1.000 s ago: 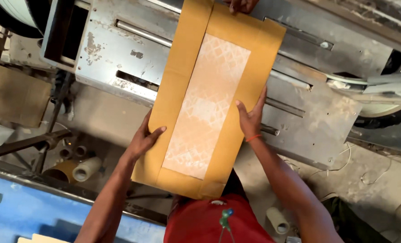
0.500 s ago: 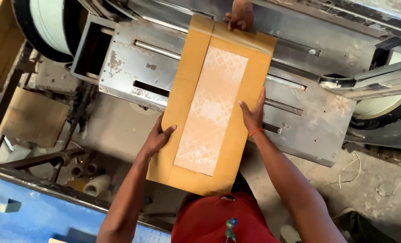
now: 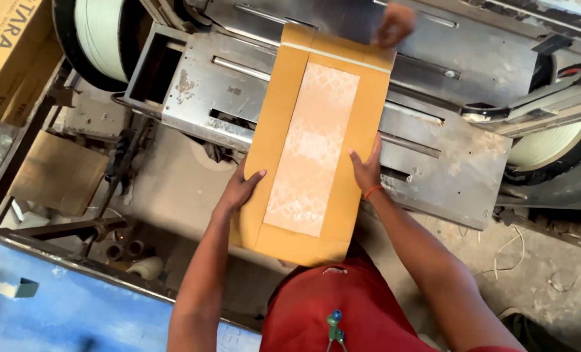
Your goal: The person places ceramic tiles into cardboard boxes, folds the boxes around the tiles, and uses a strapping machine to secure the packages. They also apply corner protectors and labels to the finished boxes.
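The steel machine (image 3: 434, 156) spans the upper half of the view, with a strap reel at its left end (image 3: 101, 39) and another at its right end (image 3: 544, 146). A long brown carton (image 3: 284, 130), patterned panel uppermost, lies lengthwise across the machine top; its near end overhangs the front edge, toward the person. A pale strap (image 3: 339, 55) crosses the carton near its far end.

The left hand (image 3: 241, 189) presses flat on the carton's left edge; the right hand (image 3: 367, 171) presses flat on its right edge. Neither grip is closed: fingers are extended. A co-worker's hand (image 3: 394, 23) rests at the far right corner.

Step in hand, as judged: positioning the carton for strapping. The next move calls for a straight, even slide, edges square to the machine.
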